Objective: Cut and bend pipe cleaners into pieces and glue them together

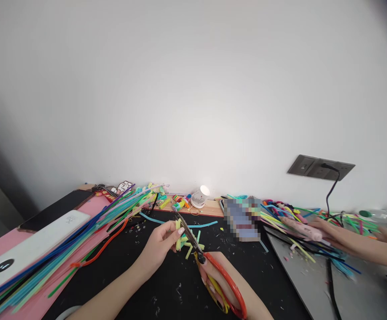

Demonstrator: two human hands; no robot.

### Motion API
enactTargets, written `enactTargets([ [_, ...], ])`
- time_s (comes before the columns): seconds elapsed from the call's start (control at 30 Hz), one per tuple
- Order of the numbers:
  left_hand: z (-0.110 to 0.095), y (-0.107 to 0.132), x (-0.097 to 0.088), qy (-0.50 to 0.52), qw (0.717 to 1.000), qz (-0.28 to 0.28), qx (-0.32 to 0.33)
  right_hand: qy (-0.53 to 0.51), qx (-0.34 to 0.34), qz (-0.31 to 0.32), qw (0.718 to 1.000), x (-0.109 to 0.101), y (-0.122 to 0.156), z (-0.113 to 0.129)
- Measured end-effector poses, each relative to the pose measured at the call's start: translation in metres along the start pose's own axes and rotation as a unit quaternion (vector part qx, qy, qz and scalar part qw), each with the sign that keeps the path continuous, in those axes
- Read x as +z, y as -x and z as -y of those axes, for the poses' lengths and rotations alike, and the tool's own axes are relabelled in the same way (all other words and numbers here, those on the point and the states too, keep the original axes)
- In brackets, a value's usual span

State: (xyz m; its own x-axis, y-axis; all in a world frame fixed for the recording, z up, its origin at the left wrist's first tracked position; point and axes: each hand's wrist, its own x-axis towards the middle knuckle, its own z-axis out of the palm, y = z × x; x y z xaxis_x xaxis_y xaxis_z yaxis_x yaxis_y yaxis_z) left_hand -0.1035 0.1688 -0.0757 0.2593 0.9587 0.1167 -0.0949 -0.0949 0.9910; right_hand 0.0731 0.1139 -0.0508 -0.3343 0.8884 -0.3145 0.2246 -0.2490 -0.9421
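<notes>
My left hand [162, 243] pinches a short yellow-green pipe cleaner piece [178, 235] over the black mat [167, 289]. My right hand [225, 284] grips red-and-yellow-handled scissors [213, 271], whose blades point up and left and cross the held piece. Several cut yellow-green bits [193, 246] lie on the mat just beside the blades.
A long bundle of coloured pipe cleaners [80, 235] slants across the left side over a pink surface [0, 249] with a white power bank [30, 246]. Another person's hands [333, 235] hold a glue gun [302, 229] at right. A wall socket [320, 167] with a black cable sits above.
</notes>
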Motion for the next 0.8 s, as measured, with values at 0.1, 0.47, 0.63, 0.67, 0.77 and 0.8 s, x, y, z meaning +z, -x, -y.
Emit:
enactTargets([
  [0.1,0.001,0.002,0.004,0.008,0.999,0.03,-0.023,-0.005,-0.011,-0.018,1.0,0.001,0.0,-0.003],
  [0.47,0.013,0.005,0.011,0.075,0.994,0.045,-0.072,-0.005,-0.039,-0.045,0.998,0.009,-0.003,-0.009],
  [0.63,0.012,0.005,0.012,0.088,0.992,0.04,-0.082,0.014,-0.015,-0.054,0.998,0.011,-0.006,-0.007],
  [0.67,0.012,0.006,0.012,0.092,0.992,0.038,-0.083,0.02,-0.009,-0.058,0.998,0.011,-0.007,-0.006],
  [0.77,0.014,0.006,0.012,0.105,0.99,0.032,-0.088,0.032,0.003,-0.069,0.997,0.012,-0.007,-0.004],
  [0.8,0.014,0.005,0.011,0.108,0.99,0.029,-0.09,0.031,0.01,-0.07,0.997,0.012,-0.007,-0.004],
])
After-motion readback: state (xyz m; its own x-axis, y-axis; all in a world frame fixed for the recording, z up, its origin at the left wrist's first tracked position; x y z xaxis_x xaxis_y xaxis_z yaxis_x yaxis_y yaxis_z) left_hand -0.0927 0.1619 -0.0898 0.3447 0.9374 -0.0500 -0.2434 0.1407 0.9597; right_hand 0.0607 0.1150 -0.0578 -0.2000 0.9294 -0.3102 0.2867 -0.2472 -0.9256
